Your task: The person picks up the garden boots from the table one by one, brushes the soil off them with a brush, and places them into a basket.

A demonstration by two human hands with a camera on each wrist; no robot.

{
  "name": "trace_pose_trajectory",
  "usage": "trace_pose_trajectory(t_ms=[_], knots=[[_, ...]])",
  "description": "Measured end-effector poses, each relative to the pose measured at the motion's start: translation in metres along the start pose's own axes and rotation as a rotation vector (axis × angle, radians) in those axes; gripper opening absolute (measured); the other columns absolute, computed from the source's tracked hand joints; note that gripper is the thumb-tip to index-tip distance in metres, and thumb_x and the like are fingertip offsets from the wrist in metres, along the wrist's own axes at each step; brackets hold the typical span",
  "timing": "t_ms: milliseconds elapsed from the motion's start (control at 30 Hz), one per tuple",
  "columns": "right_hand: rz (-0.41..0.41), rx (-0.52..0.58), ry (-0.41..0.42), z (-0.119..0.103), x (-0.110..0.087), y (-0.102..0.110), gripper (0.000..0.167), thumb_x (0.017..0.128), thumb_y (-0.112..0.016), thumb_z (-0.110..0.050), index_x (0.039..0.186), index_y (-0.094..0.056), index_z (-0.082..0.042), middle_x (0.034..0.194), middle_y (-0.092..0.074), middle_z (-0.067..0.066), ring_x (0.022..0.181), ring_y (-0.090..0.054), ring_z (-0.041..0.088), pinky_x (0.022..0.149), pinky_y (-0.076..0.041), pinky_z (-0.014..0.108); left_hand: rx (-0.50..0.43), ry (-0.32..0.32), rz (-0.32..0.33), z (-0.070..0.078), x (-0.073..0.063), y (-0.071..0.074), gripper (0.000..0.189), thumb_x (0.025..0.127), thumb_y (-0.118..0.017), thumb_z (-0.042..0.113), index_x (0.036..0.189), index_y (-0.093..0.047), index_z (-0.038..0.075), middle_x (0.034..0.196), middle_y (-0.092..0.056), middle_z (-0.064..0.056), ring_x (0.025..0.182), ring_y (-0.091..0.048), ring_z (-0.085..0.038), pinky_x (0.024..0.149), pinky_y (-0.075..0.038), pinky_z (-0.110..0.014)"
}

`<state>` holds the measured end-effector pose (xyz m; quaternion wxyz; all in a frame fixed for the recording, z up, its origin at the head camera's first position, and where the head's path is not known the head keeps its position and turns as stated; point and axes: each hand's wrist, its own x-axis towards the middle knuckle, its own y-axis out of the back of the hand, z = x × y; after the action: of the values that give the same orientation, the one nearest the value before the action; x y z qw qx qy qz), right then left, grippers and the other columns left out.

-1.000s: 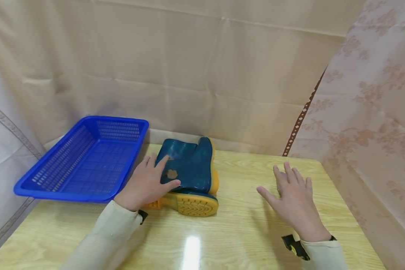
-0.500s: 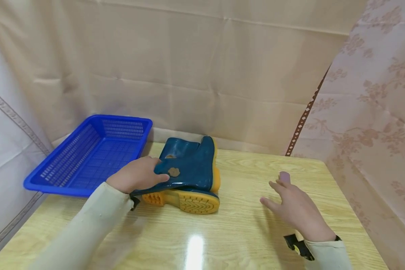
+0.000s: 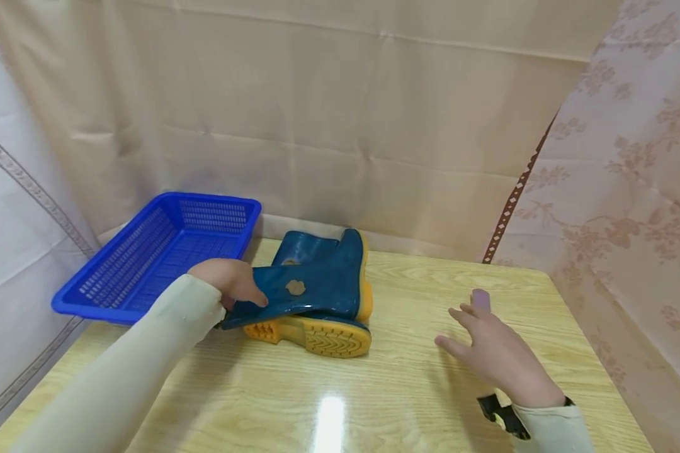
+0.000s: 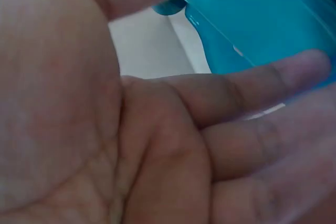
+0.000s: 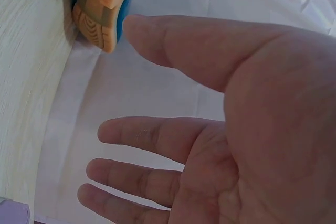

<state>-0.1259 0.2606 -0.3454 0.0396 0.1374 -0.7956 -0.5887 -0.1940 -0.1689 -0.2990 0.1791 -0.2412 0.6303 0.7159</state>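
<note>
While two dark blue-green boots with yellow soles lie one over the other on the table point(image 3: 396, 390), the person's left hand point(image 3: 229, 280) is at the collar end of the upper boot point(image 3: 328, 283), its thumb lying over the shaft near a tan patch point(image 3: 296, 287). From that hand the upper boot extends rightward, on its side, across the lower boot point(image 3: 337, 340), whose treaded sole faces the person. I cannot tell whether the left hand grasps the upper boot or only touches it: from the head its fingers are hidden, and at the left wrist they appear blurred and fairly straight. The right hand point(image 3: 498, 355) is released, fingers spread, holding nothing, well apart from both boots. Just beyond it is a lilac object point(image 3: 480, 300), partly covered by the hand and cut off in the right wrist view; its kind cannot be established. Much of the lower boot's shaft is covered by the upper one. The blue basket point(image 3: 96, 311) lies near the left hand, its near right corner concealed behind hand and sleeve point(image 3: 147, 340).
</note>
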Motion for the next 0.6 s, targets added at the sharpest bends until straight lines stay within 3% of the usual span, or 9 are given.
trace_pose_trajectory(t_ms=[200, 367, 467, 600], knots=[[-0.011, 0.005, -0.002, -0.001, -0.002, -0.003, 0.086, 0.097, -0.055, -0.068, 0.149, -0.051, 0.000, 0.154, -0.041, 0.033, 0.132, -0.047, 0.057, 0.097, -0.044, 0.071, 0.091, 0.118, 0.099, 0.008, 0.002, -0.011, 0.079, 0.095, -0.061, 0.064, 0.136, -0.060, -0.004, 0.127, -0.064, -0.023, 0.106, -0.059, -0.035, 0.101, -0.051, -0.054], [0.021, -0.013, 0.017, -0.001, -0.003, -0.005, 0.084, 0.098, -0.055, -0.067, 0.146, -0.054, 0.001, 0.150, -0.046, 0.034, 0.129, -0.050, 0.058, 0.098, -0.043, 0.071, 0.005, 0.214, 0.125, 0.013, 0.010, -0.021, 0.093, 0.099, -0.054, 0.066, 0.144, -0.045, -0.015, 0.142, -0.052, -0.033, 0.116, -0.054, -0.040, 0.110, -0.044, -0.053], [0.047, -0.031, 0.036, -0.001, -0.003, -0.008, 0.082, 0.098, -0.056, -0.065, 0.144, -0.056, 0.002, 0.147, -0.050, 0.034, 0.127, -0.051, 0.058, 0.100, -0.042, 0.071, -0.020, 0.235, 0.129, 0.012, 0.015, -0.026, 0.092, 0.100, -0.054, 0.062, 0.145, -0.042, -0.017, 0.145, -0.048, -0.036, 0.124, -0.052, -0.044, 0.114, -0.040, -0.055], [0.056, -0.034, 0.042, -0.002, -0.003, -0.009, 0.080, 0.099, -0.057, -0.064, 0.144, -0.056, 0.002, 0.146, -0.051, 0.034, 0.127, -0.051, 0.058, 0.101, -0.042, 0.071, 0.047, 0.212, 0.151, 0.008, 0.020, -0.028, 0.085, 0.100, -0.057, 0.058, 0.141, -0.049, -0.016, 0.143, -0.052, -0.035, 0.125, -0.054, -0.044, 0.113, -0.041, -0.055]])
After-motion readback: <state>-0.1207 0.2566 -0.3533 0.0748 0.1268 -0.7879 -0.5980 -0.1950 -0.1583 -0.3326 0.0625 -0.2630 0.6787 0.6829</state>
